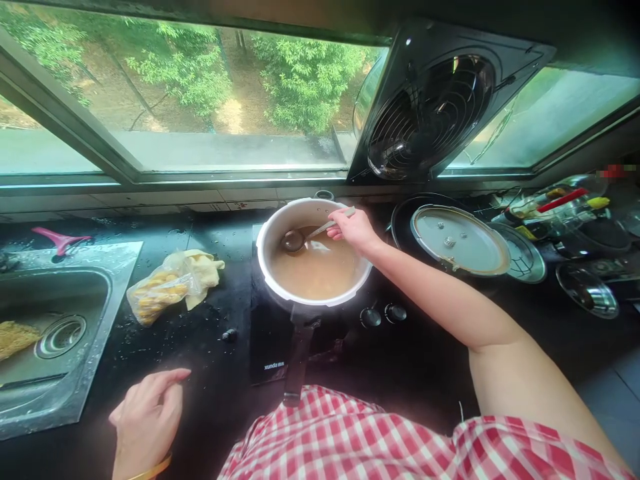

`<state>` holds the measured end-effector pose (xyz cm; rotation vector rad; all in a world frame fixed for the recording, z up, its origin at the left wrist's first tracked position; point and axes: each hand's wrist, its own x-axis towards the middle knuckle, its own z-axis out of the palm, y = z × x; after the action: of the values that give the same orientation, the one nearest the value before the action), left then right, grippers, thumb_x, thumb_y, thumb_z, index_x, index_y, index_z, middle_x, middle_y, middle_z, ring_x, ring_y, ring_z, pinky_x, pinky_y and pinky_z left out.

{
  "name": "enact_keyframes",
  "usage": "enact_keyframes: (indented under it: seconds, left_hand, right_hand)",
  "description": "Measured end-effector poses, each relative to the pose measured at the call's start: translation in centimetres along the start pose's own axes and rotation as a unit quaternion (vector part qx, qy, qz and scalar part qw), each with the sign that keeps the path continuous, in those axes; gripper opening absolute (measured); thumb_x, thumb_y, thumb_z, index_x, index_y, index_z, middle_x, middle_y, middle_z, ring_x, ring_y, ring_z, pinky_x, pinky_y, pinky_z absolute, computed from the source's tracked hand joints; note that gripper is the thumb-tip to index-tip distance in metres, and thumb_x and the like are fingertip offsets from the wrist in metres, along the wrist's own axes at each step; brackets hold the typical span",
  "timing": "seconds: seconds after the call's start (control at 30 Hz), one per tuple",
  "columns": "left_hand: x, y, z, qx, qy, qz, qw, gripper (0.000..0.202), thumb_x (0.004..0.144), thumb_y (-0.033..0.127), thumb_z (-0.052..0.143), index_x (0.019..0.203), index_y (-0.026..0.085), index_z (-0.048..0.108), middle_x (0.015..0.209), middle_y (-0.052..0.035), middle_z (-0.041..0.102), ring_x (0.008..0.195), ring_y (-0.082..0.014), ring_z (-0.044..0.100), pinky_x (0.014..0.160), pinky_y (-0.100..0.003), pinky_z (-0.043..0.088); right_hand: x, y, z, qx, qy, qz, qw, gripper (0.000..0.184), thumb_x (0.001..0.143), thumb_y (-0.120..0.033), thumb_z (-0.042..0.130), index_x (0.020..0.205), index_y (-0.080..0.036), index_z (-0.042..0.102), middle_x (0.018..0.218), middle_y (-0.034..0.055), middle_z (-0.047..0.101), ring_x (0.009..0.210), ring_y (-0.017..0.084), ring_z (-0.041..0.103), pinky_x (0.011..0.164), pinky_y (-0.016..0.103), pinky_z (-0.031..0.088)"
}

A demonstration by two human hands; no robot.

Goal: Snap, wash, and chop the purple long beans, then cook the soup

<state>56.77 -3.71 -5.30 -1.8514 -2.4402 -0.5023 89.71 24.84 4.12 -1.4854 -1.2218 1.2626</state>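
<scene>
A white pot full of brown liquid stands on the black stove, its dark handle pointing toward me. My right hand is closed on the handle of a metal ladle, whose bowl is raised just above the liquid at the pot's far left. My left hand rests on the black counter near its front edge, fingers loosely curled and apart, holding nothing. A gold bangle is on that wrist.
A steel sink lies at left with a pink tool behind it. A plastic bag of yellow food and a cloth lie between sink and stove. A pot lid and several pans are at right; an exhaust fan sits in the window.
</scene>
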Motion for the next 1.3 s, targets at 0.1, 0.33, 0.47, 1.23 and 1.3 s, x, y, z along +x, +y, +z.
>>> enact_keyframes:
  seconds: [0.1,0.33,0.47,1.23,1.3]
  left_hand:
    - [0.0,0.1,-0.1,0.001,-0.007,-0.011,1.0,0.028,0.078,0.026,0.035,0.075,0.024,0.063,0.081,-0.0012,0.064,0.075,-0.0192,0.055,0.076,-0.036,0.036]
    - [-0.2,-0.3,0.1,0.001,-0.016,-0.016,1.0,0.029,0.078,0.027,0.035,0.076,0.024,0.063,0.081,-0.0018,0.064,0.075,-0.0196,0.056,0.075,-0.036,0.037]
    - [-0.1,0.0,0.1,-0.002,-0.026,-0.018,1.0,0.029,0.078,0.027,0.035,0.075,0.024,0.064,0.081,-0.0016,0.064,0.076,-0.02,0.056,0.076,-0.037,0.037]
    - [-0.3,-0.4,0.3,0.003,-0.023,-0.008,1.0,0.028,0.078,0.027,0.036,0.078,0.025,0.063,0.083,-0.0008,0.064,0.076,-0.0191,0.055,0.077,-0.035,0.035]
    - [-0.3,-0.3,0.3,0.003,-0.018,-0.006,1.0,0.027,0.078,0.027,0.036,0.077,0.025,0.063,0.082,-0.0005,0.064,0.076,-0.019,0.055,0.077,-0.035,0.035]
  right_hand:
    - [0.3,-0.2,0.4,0.005,0.001,0.001,1.0,0.01,0.077,-0.017,0.051,0.073,-0.012,0.059,0.049,0.0005,0.058,0.047,0.011,0.06,0.044,0.016,0.048]
    - [-0.3,-1.7,-0.9,0.046,0.001,0.001,0.999,0.01,0.078,-0.015,0.051,0.075,-0.011,0.059,0.049,0.0014,0.059,0.047,0.011,0.06,0.045,0.019,0.05]
    - [-0.6,-1.3,-1.4,0.032,-0.005,0.002,0.999,0.009,0.078,-0.015,0.052,0.074,-0.012,0.059,0.049,0.0015,0.059,0.047,0.011,0.06,0.045,0.018,0.049]
    - [-1.5,-1.6,-0.9,0.033,-0.046,0.012,0.998,0.01,0.078,-0.015,0.051,0.073,-0.012,0.059,0.048,0.0017,0.06,0.046,0.011,0.06,0.044,0.016,0.049]
    - [-1.3,-1.1,-0.8,0.023,-0.042,0.021,0.999,0.01,0.078,-0.014,0.051,0.072,-0.012,0.059,0.048,0.0015,0.06,0.046,0.011,0.06,0.044,0.016,0.049]
